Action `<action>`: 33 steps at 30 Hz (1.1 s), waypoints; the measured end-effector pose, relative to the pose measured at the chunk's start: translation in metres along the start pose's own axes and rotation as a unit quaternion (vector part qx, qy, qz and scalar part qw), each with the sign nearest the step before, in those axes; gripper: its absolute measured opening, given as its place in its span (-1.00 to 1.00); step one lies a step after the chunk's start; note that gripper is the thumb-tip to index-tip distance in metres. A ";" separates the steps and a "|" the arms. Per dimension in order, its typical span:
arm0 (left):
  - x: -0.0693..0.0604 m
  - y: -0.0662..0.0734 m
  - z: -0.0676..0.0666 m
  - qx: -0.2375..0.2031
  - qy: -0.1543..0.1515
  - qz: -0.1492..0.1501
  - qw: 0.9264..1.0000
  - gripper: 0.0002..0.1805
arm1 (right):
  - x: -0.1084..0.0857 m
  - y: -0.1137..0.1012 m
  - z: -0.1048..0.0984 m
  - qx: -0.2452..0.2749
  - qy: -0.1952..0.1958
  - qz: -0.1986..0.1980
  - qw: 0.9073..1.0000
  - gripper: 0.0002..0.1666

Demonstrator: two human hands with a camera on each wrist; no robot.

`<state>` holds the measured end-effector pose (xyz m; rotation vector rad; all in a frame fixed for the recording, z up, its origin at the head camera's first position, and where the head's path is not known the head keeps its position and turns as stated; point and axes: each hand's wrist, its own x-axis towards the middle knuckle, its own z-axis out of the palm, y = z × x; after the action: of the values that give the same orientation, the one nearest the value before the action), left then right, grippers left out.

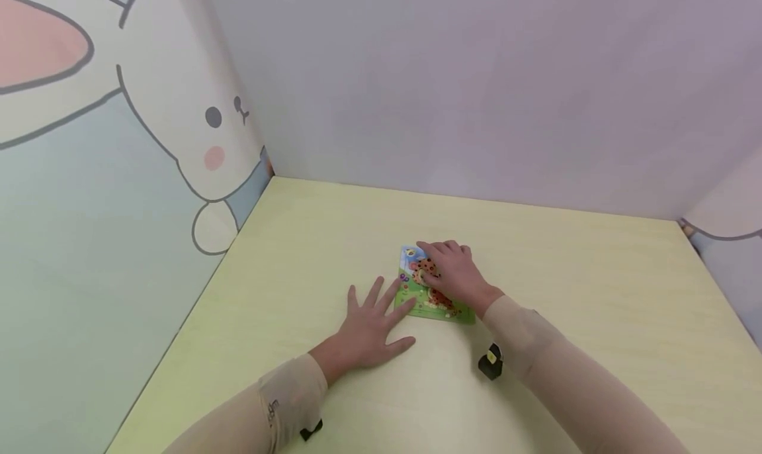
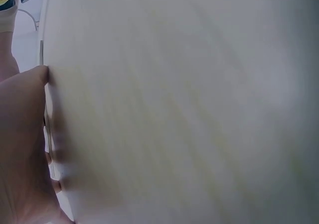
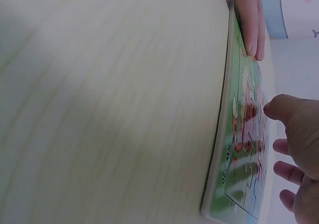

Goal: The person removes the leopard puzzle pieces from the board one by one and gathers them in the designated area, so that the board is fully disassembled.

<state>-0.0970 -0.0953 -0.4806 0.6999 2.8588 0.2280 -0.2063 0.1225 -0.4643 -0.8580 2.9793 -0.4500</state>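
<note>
A flat jigsaw puzzle point(image 1: 417, 308) with a spotted brown animal on green and blue lies on the pale table. My left hand point(image 1: 366, 328) is spread on the table at its left edge, and two fingertips rest on the puzzle's border. In the right wrist view these fingers point(image 3: 249, 30) press on the far end of the puzzle point(image 3: 239, 159). Over the puzzle's right part is my right hand point(image 1: 455, 272), its fingers loosely bent. Its thumb point(image 3: 281, 107) is at or just above the surface; contact is unclear. Part of the picture is hidden beneath this hand.
The light wood table point(image 1: 309, 242) meets a plain pale wall point(image 1: 452, 96) at the back. A wall with a painted rabbit point(image 1: 190, 110) stands on the left. A black wrist device point(image 1: 491, 361) hangs by the right sleeve.
</note>
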 end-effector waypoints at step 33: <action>-0.002 -0.002 0.002 -0.012 0.018 0.009 1.000 -0.23 | 0.039 -0.007 -0.011 0.098 -0.146 0.097 0.980 -0.12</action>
<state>-0.0955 -0.0975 -0.4822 0.7231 2.8806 0.2801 -0.2363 0.0994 -0.4491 -0.5552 2.6599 -0.5446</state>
